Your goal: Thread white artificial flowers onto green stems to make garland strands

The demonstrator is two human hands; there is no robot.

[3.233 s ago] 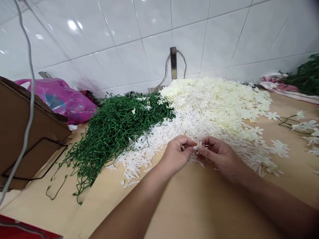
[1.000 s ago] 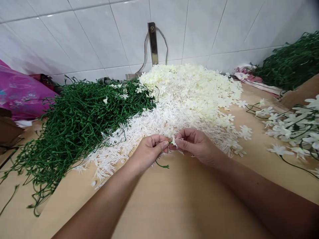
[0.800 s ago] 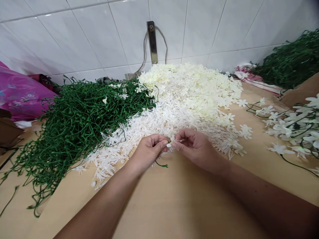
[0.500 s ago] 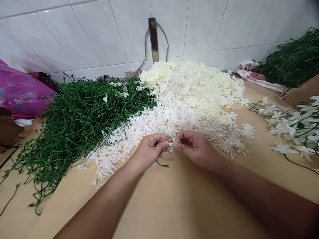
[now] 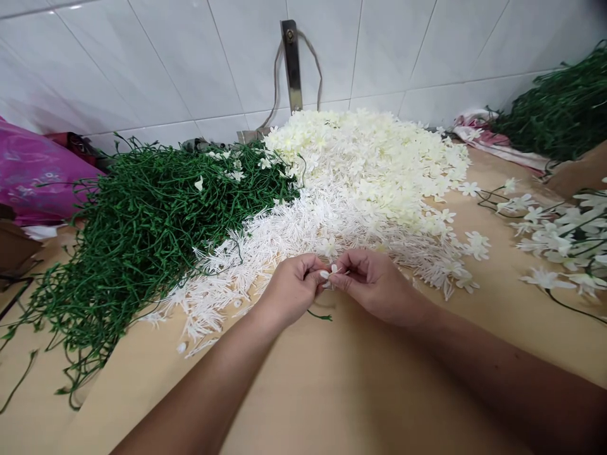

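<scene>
Two hands, left (image 5: 294, 285) and right (image 5: 382, 287), pinching white flower (image 5: 325, 275); tan tabletop (image 5: 303, 392) below; tiled wall (image 5: 190, 57) behind

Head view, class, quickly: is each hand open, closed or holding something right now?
Left hand: closed, holding a green stem.
Right hand: closed, pinching small white flower parts.

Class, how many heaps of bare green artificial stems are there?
2: the left heap, beside the white flower pieces, and the right heap, near the tiled wall and cut off by the picture's edge. Others may be hidden.
</scene>
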